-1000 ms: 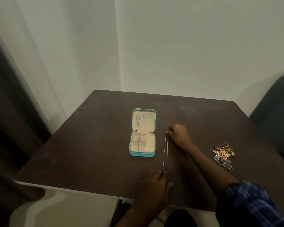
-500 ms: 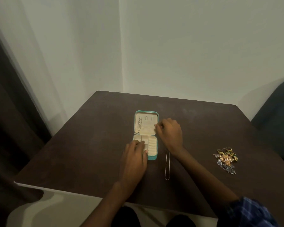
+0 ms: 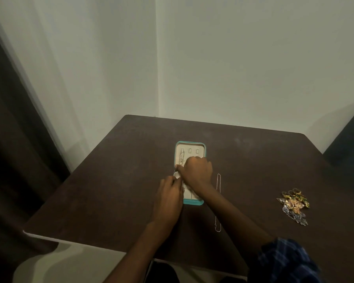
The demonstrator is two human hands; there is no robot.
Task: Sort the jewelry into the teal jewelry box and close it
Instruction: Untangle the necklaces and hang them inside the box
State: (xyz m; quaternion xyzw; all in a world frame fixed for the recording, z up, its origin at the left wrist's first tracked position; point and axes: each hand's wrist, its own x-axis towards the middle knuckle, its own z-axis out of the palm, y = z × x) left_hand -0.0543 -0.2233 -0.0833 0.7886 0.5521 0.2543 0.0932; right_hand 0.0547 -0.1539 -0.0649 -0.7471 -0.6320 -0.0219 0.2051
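We are seeing the open box [image 3: 190, 147] lying mid-table [image 3: 110, 180], both hands over it. The right hand [image 3: 197, 171] is curling over its hinge, the left hand [image 3: 169, 198] over its tray; their grips are hidden. A chain [image 3: 218, 201] is lying just right of the box, a jewelry pile [image 3: 294, 205] further right.

Looking like a plain room in a home, most likely a living or bedroom corner. Showing a small dark brown table [image 3: 114, 180] pushed toward a bare pale wall corner [image 3: 157, 78] at twelve o'clock. Hanging at nine o'clock, a dark curtain [image 3: 12, 139]. Showing at three o'clock the edge of a dark teal upholstered chair [image 3: 352, 144]. Lying on the table, personal items: an open jewelry box [image 3: 190, 148] and a heap of jewelry [image 3: 294, 205] at four o'clock. Dim indoor lighting.
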